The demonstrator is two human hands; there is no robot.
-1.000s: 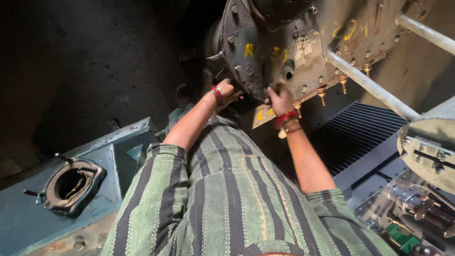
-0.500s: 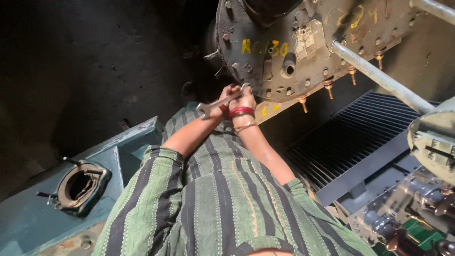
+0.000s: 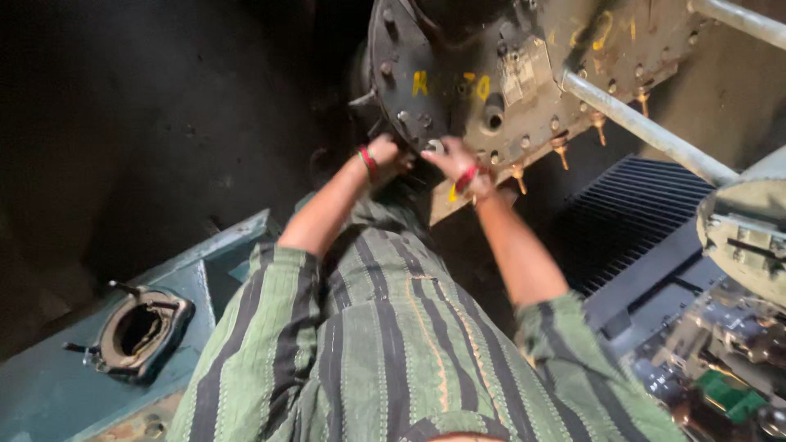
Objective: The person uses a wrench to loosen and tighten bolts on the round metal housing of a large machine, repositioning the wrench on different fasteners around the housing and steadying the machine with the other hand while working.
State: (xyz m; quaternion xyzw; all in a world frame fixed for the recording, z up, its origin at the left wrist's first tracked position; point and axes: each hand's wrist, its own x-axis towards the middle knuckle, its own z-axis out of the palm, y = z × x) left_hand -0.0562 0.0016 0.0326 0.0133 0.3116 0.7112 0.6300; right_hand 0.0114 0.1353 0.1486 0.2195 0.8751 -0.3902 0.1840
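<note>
A large grey metal housing [image 3: 524, 74] with yellow paint marks and a bolted flange hangs in front of me. Brass-coloured studs [image 3: 561, 147] stick out along its lower edge. My right hand [image 3: 458, 162], with red bands at the wrist, is closed on a steel wrench whose ring end [image 3: 434, 147] shows at the flange's lower rim. My left hand [image 3: 383, 152], also with a red band, is curled against the flange just left of the ring end; what it grips is hidden. My green striped shirt [image 3: 393, 344] fills the foreground.
A grey pipe [image 3: 647, 131] runs diagonally across the housing on the right. Below it lies a black finned grille [image 3: 630, 221], with a pale round casing [image 3: 749, 229] and a green part [image 3: 729, 394] at the right edge. Lower left is a teal panel with a round opening [image 3: 139, 329].
Both hands held the wrench away from the housing half a second ago. They have moved back up to the flange's lower rim, and the view has tilted up.
</note>
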